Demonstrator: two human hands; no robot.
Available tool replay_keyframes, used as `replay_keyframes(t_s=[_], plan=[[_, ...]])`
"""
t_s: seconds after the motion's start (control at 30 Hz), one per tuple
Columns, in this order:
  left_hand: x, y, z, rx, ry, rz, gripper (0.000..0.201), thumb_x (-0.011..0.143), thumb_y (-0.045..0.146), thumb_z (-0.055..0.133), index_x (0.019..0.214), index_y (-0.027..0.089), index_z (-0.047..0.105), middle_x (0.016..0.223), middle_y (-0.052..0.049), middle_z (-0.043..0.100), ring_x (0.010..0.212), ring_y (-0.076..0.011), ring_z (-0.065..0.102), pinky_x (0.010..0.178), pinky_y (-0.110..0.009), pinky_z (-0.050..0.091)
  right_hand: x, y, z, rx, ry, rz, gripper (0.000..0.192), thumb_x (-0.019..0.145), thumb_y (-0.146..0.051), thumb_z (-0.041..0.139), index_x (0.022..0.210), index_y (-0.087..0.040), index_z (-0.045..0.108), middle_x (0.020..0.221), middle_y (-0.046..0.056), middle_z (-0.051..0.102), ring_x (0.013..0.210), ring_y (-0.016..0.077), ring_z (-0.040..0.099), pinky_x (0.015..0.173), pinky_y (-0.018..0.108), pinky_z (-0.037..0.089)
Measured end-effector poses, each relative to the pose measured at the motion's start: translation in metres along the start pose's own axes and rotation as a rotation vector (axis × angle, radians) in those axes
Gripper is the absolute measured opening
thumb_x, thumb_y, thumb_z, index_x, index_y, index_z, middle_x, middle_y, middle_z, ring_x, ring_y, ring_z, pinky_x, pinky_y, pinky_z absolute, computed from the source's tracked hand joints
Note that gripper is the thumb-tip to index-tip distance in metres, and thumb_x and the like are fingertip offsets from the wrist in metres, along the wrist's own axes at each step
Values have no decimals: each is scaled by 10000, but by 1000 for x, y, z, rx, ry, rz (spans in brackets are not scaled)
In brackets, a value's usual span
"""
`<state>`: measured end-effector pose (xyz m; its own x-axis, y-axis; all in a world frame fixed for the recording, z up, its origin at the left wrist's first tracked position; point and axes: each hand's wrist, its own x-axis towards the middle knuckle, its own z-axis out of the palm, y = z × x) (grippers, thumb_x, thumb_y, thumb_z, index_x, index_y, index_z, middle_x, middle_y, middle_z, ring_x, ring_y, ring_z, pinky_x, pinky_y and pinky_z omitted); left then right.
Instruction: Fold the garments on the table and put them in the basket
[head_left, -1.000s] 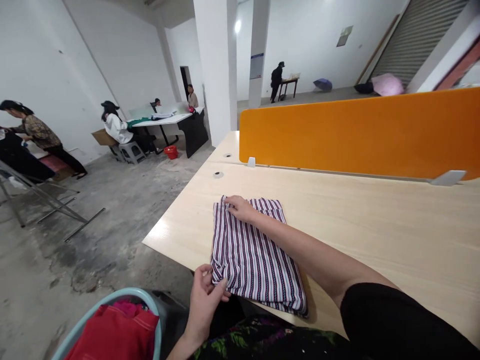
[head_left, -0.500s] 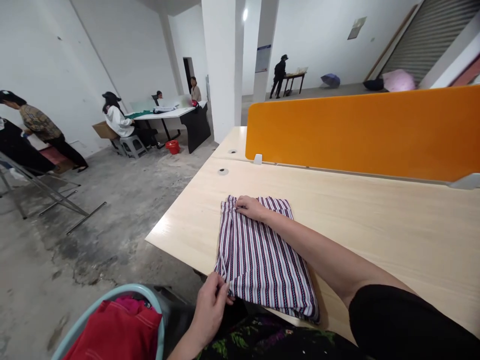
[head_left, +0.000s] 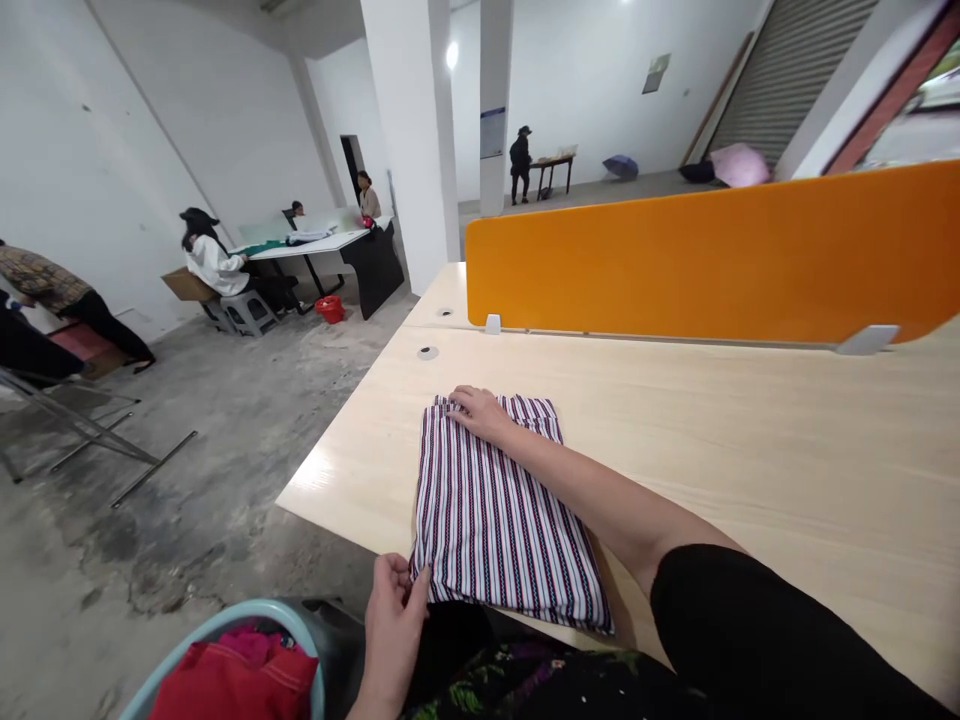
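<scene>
Striped cloth folded on desk, orange divider behind, basket nearby

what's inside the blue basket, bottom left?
The blue basket holds red cloth with a bit of pink cloth behind it. Anything beneath is covered, and the frame edge cuts off the rest.

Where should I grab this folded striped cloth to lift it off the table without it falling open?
Probably pinch the two left corners of the folded striped cloth, coming from its left edge. The layered ends meet there: the left hand already grips the near corner, the right hand presses the far one. It lies flat on the table.
</scene>
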<state>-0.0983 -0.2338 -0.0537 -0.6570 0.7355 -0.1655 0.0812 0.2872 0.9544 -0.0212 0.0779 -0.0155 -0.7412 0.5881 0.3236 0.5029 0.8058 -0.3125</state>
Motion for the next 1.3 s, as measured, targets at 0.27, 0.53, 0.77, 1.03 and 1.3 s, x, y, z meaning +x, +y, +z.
replay_keyframes(t_s=[0.27, 0.53, 0.77, 1.03, 1.3], plan=[[-19, 13, 16, -602, -96, -410, 510, 594, 435, 830, 887, 171, 507, 892, -66, 662, 756, -185, 667, 705, -341, 558, -45, 10, -7, -171, -249, 53, 562, 946, -540, 273, 1441, -289, 359, 1525, 66, 307, 1399, 310, 211, 1088, 605, 115], [-29, 10, 19, -516, 121, -325, 416, 653, 412, 755, 936, 143, 611, 867, -49, 688, 663, -129, 627, 520, -207, 432, -73, -15, -1, -205, -207, 144, 536, 970, -462, 207, 1413, -236, 407, 1497, 76, 360, 1367, 302, 275, 1076, 572, 178], [-49, 10, 15, -885, -3, -278, 473, 727, 428, 730, 1121, 206, 589, 1251, -86, 611, 1064, -207, 607, 850, -304, 495, -90, -20, -24, -239, -114, 366, 768, 850, -644, 392, 1423, -136, 345, 1436, 168, 411, 1295, 358, 356, 999, 542, 310], [-63, 2, 31, -1008, -59, -235, 571, 649, 357, 807, 1145, 172, 590, 1200, -123, 637, 1176, -271, 551, 1033, -422, 398, -108, -48, -15, -175, -284, 268, 291, 900, -341, 420, 1029, -152, 601, 960, 138, 683, 891, 244, 633, 764, 324, 446], [-71, -34, -72, -705, 495, 59, 387, 778, 312, 650, 1140, 194, 581, 1220, -82, 622, 1157, -221, 552, 1038, -365, 380, -97, -128, 30, 510, -183, 17, 365, 775, -537, 513, 926, -223, 622, 922, 64, 690, 847, 245, 618, 759, 351, 469]])
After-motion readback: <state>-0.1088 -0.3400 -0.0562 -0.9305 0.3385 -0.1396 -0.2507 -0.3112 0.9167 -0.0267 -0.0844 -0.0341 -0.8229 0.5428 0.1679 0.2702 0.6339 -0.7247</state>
